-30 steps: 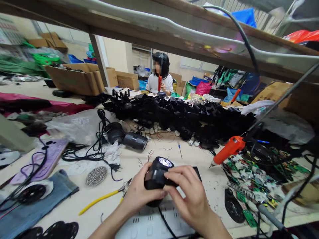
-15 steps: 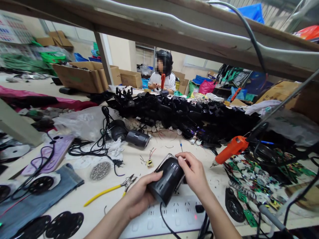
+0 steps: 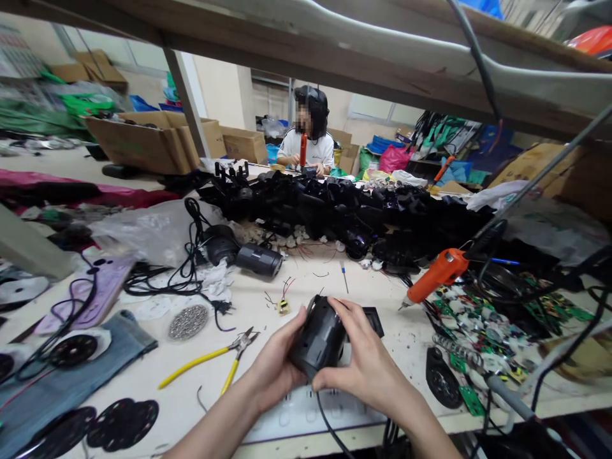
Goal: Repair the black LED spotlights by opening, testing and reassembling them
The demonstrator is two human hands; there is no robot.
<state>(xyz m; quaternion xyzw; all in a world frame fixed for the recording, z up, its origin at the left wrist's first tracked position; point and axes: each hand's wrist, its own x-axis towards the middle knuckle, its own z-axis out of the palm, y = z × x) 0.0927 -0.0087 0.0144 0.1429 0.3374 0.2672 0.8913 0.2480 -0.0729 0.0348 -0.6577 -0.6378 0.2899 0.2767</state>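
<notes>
from the head view, the black housing (image 3: pixel 319 338) is between the person's two hands, just above the near part of the table (image 3: pixel 401 357), with a black cord (image 3: pixel 325 417) hanging below it; whether the cord joins it is hidden. the left hand (image 3: pixel 280 360) is curled around its left side, thumb up along the wall, and the right hand (image 3: pixel 358 347) holds it too, fingers over the right side and thumb at the lower end. to handle it well, i would let the left hand carry the weight, press evenly with the right so the body doesn't tip, and keep the cord slack and clear of the fingers. as for counts: one housing is held, and one similar black cylinder (image 3: pixel 259 260) lies farther back; there is one pair of yellow-handled cutters (image 3: pixel 196 366), jaws apart, one round heap of small screws (image 3: pixel 188 321), too fine to number, one small yellow component (image 3: pixel 284 308) with wires, one thin blue-ended tool (image 3: pixel 344 279), and one orange power driver (image 3: pixel 438 274) nearby at right, with two more orange tools seen far back. one white power strip (image 3: pixel 287 411) sits under the hands. the circuit boards (image 3: pixel 473 408) at right are too jumbled to count. one co-worker (image 3: pixel 310 150) sits across.
</notes>
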